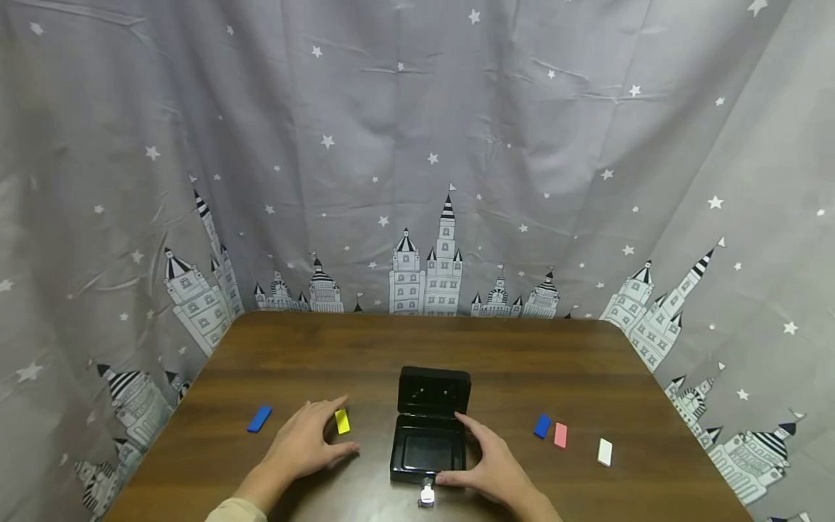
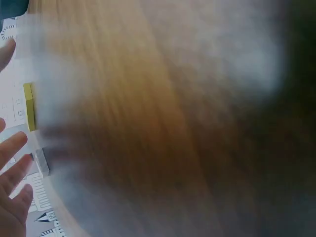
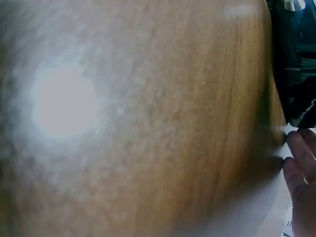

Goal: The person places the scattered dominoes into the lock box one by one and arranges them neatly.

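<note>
An open black box [image 1: 429, 464] stands on the table, its lid [image 1: 433, 391] tipped back and a small metal latch [image 1: 427, 494] at the front. My right hand [image 1: 492, 464] holds its right side, thumb at the front edge and a finger by the hinge. In the right wrist view, fingertips [image 3: 294, 170] meet the dark box [image 3: 296, 59]. Left of it, my left hand [image 1: 306, 442] spreads thumb and fingers around a small yellow block [image 1: 342, 422], apparently without gripping it. The left wrist view shows a gap between that block [image 2: 29, 106] and the fingers.
A blue block [image 1: 259, 419] lies at the left on the brown wooden table [image 1: 313, 348]. To the right lie another blue block [image 1: 542, 425], a pink block [image 1: 560, 435] and a white block [image 1: 604, 452]. A grey castle-print curtain [image 1: 417, 145] hangs behind.
</note>
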Available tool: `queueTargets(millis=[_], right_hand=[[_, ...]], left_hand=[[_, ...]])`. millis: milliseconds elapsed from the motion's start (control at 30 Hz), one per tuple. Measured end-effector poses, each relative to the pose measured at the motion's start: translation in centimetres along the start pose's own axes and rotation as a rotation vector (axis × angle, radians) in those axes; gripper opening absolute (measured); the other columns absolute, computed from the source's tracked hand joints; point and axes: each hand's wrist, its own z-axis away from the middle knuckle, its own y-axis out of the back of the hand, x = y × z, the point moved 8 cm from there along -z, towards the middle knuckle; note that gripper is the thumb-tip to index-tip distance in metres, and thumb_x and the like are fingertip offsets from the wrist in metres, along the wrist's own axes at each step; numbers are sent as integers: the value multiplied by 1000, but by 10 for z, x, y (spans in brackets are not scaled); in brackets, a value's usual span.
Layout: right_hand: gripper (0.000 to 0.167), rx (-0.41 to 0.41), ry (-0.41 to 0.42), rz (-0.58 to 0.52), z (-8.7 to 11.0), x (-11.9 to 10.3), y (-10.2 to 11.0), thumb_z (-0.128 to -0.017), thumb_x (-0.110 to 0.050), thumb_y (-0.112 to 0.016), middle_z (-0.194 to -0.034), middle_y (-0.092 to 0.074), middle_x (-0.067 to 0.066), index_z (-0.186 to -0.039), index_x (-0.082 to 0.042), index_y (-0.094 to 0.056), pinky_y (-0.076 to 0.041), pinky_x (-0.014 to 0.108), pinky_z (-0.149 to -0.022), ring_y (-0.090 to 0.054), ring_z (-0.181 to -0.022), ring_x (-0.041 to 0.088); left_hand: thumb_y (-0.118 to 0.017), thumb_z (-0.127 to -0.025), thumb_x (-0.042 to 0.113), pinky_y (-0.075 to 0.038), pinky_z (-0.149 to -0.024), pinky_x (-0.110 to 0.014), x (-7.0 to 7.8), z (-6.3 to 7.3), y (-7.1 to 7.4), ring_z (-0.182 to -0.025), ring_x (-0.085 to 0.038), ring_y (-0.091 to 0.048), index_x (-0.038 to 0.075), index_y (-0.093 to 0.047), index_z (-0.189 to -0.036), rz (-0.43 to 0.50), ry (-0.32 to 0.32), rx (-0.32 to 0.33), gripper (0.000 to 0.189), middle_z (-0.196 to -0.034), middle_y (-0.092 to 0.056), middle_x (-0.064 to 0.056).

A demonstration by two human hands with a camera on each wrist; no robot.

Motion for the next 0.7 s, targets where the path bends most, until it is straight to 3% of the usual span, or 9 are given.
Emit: queueTargets(millis=[200,433,700], right_hand=[[101,-4,4,-8,1,4,-7,-66,-58,-89,-128,-57,3,-148,-16,-49,-48,48,-91,-56,-108,21],[98,22,1,-9,0,9,-8,-63,-59,-90,-124,-56,-2,-145,-20,-52,-49,40,-86,-54,-104,19],[95,50,20,-39,-2,9,-4,-63,-58,-91,-127,-56,-2,-143,-22,-54,-48,39,-86,-54,-104,19]], left_hand=[[-85,-77,43,-23,-115,-57,-5,4,3,-130,-41,-49,3,-62,-134,-4,-22,54,73,-130,-64,-13],[-86,-77,35,-24,-114,-58,-7,4,5,-125,-39,-53,5,-69,-120,-74,-42,72,55,-119,-68,-11],[-85,-78,26,-16,-117,-56,-7,-2,2,-127,-39,-51,3,-70,-120,-41,-32,74,50,-121,-68,-12]])
